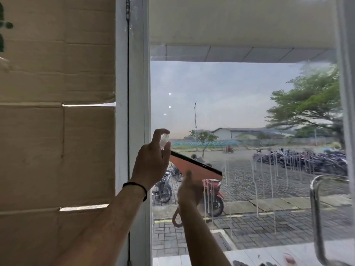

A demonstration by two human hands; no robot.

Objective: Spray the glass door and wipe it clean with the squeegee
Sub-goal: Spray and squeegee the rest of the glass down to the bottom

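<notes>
Seen through a glass door (249,112) streaked with white runs of liquid: a paved lot, rows of parked motorcycles (307,160), a tree (311,104) and low buildings under a grey sky. Raised against the lower left of the pane, beside the white door frame (138,93): two bare hands. In the left hand (151,162), a small clear spray bottle (164,140), held upright with fingers curled round its body and the forefinger hooked over the nozzle top; round that wrist, a dark band (136,187). Just right of and below it, the right hand (189,191), wrapped round the handle of a pink squeegee (194,166), thumb lying along the handle toward the head. Squeegee head tilted, black blade edge uppermost, sloping down to the right from the spray bottle; whether touching the pane, cannot be told. Hanging below the right hand, the handle's pink loop end (176,217). At the door's right edge, a chrome pull handle (317,217). Left of the frame, stacked brown cardboard (57,93) covering the neighbouring pane, with slits of daylight between sheets.
</notes>
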